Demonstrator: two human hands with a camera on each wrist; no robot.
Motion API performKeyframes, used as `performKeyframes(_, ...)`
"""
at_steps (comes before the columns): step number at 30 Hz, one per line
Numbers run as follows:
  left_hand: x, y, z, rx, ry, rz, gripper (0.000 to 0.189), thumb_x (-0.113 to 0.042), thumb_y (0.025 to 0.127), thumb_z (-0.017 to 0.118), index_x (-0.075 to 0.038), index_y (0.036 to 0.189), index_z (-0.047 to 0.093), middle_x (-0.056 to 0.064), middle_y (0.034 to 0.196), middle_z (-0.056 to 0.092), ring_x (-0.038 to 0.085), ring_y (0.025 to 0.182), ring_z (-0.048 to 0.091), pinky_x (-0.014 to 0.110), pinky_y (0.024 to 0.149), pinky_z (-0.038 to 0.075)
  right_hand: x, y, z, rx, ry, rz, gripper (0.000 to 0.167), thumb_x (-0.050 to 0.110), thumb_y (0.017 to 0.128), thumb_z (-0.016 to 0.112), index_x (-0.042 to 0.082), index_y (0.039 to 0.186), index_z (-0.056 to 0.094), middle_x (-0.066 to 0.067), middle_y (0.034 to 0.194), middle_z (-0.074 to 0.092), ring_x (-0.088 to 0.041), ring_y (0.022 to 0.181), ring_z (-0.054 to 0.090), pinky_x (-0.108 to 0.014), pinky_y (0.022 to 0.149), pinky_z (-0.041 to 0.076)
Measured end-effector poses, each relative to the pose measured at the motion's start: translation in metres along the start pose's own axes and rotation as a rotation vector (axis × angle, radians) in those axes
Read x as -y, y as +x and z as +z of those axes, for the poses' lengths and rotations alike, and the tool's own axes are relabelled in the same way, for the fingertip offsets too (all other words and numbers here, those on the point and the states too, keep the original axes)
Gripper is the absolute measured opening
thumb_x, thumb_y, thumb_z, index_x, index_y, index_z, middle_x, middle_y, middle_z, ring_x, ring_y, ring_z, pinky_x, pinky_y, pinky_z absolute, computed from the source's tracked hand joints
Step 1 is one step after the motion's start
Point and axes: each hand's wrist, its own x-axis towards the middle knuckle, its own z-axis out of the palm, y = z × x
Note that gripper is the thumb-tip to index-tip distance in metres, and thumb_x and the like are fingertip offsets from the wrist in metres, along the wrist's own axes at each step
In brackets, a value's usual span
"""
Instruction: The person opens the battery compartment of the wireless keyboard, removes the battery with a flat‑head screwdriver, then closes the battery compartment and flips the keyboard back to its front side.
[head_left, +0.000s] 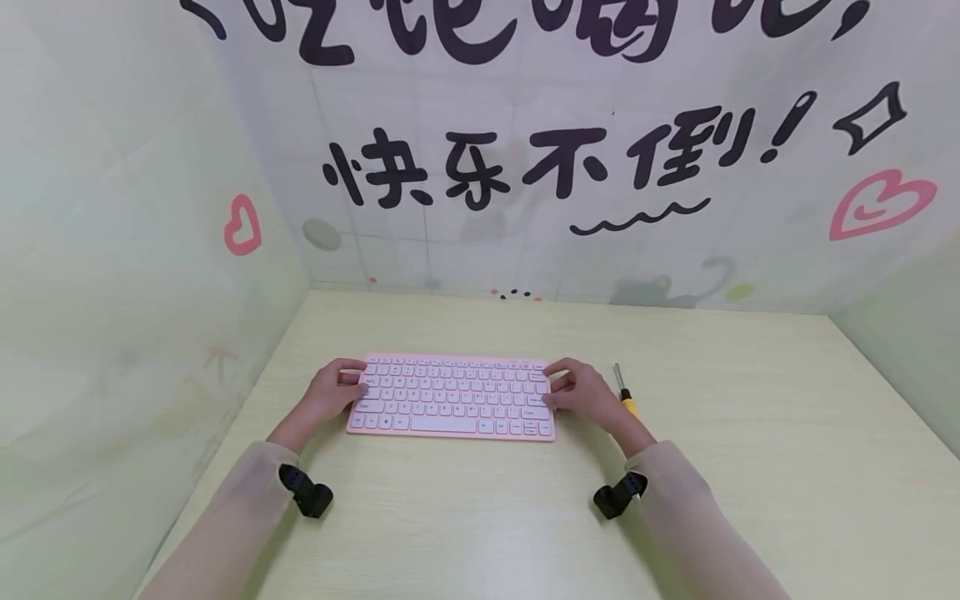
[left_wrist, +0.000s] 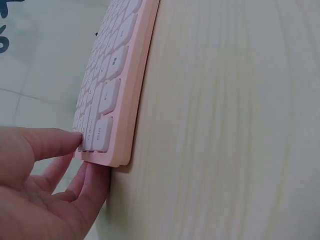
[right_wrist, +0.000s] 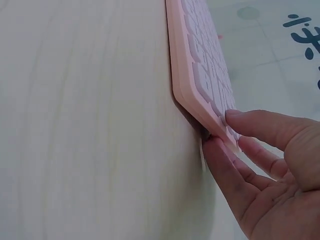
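A pink keyboard (head_left: 450, 398) with white keys is held by both hands at its two short ends, over the left part of a pale wood-grained table (head_left: 465, 533). Its left end is pinched by the left hand (head_left: 330, 392): the thumb is laid on top at the edge, and other fingers are tucked beneath, as is seen in the left wrist view. The right end is pinched likewise by the right hand (head_left: 588, 393), with the thumb set on top and fingers bent below the edge. The keys are turned upward, and the space bar (head_left: 444, 425) is placed toward the person. Whether the keyboard is wholly clear of the table cannot be told. Just beside the right hand, a screwdriver (head_left: 626, 395) with a yellow and black handle is partly covered by the right forearm (head_left: 636, 435), its metal shaft pointed away from the person. Pale long sleeves (head_left: 236, 517) are worn, and a small black camera (head_left: 307, 493) is carried at each wrist. The table is backed by a pale backdrop (head_left: 465, 250), on which dark Chinese characters (head_left: 562, 158) and a wavy line (head_left: 637, 218) are shown
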Motion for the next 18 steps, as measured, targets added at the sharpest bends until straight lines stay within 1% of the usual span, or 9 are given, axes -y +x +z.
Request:
performKeyframes(4, 0.0004, 0.0013, -0.0007, 0.006, -0.011, -0.014, 0.041, -0.006, 0.091, 0.054, 0.002, 0.129, 0.041, 0.025, 0.118, 0.049, 0.031, 0.099, 0.054, 0.033, 0.076, 0.049, -0.0006, 0.0027, -0.0008, 0.007, 0.062, 0.057, 0.040, 0.008, 0.079, 0.071, 0.002, 0.114, 0.054, -0.011, 0.088, 0.060, -0.019, 0.075, 0.056, -0.026, 0.066, 0.046)
performKeyframes(8, 0.0008, 0.0018, -0.0016, 0.009, -0.023, -0.019, 0.042, -0.005, 0.090, 0.055, 0.002, 0.129, 0.042, 0.026, 0.118, 0.049, 0.031, 0.098, 0.055, 0.032, 0.075, 0.049, -0.0006, 0.0038, -0.0004, 0.015, 0.103, 0.095, 0.041, 0.008, 0.079, 0.072, 0.002, 0.115, 0.053, -0.011, 0.088, 0.059, -0.018, 0.074, 0.056, -0.025, 0.066, 0.045)
performKeyframes(12, 0.0012, 0.0016, -0.0025, 0.007, -0.032, -0.016, 0.042, -0.004, 0.089, 0.056, 0.002, 0.128, 0.043, 0.026, 0.117, 0.051, 0.031, 0.098, 0.056, 0.031, 0.075, 0.050, 0.0004, 0.0035, 0.0005, 0.017, 0.129, 0.103, 0.042, 0.007, 0.079, 0.071, 0.001, 0.116, 0.052, -0.011, 0.088, 0.059, -0.018, 0.074, 0.055, -0.026, 0.066, 0.046)
performKeyframes(18, 0.0010, 0.0004, -0.0045, 0.003, -0.037, 0.003, 0.041, -0.003, 0.088, 0.057, 0.003, 0.127, 0.046, 0.026, 0.115, 0.052, 0.031, 0.098, 0.055, 0.030, 0.075, 0.049, 0.0032, 0.0025, 0.0006, 0.004, 0.135, 0.114, 0.041, 0.006, 0.079, 0.071, 0.002, 0.116, 0.053, -0.012, 0.088, 0.059, -0.019, 0.075, 0.056, -0.026, 0.067, 0.046)
